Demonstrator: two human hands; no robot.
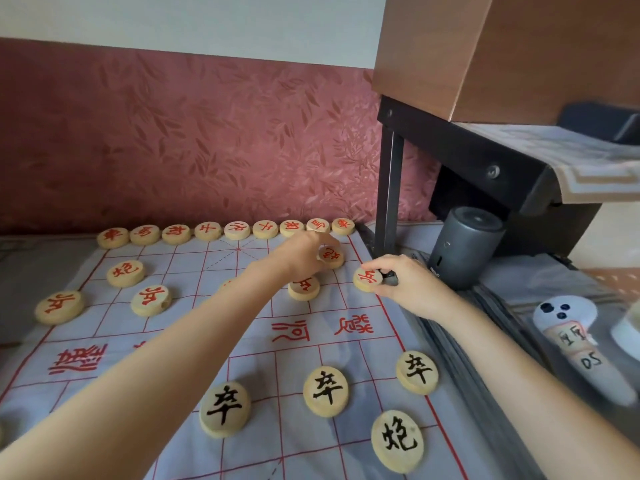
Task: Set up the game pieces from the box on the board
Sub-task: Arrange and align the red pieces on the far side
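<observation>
The board (207, 271) looks mostly set: red row (237, 231) along its far edge, black pieces (326, 391) on its near half. Over its far-right corner, left hand (304, 252) grips a red cannon (330, 257); right hand (405, 289) pinches a red soldier (367, 278) there.

Matt pale wooden discs (224, 413) with painted characters on a soft, creased cloth board (173, 344); smooth grey plastic cylinder (464, 247).

Board (194, 271): pale grey-blue cloth, red grid lines, red characters. Red-lettered pieces (125, 273): pale wood. Black-lettered pieces (224, 408): same wood. Wall (207, 133): dusky pink-red, tonal leaf pattern. Cylinder (464, 247): dark grey. Cabinet (519, 46): brown. Remote (554, 313): white, black dots.
</observation>
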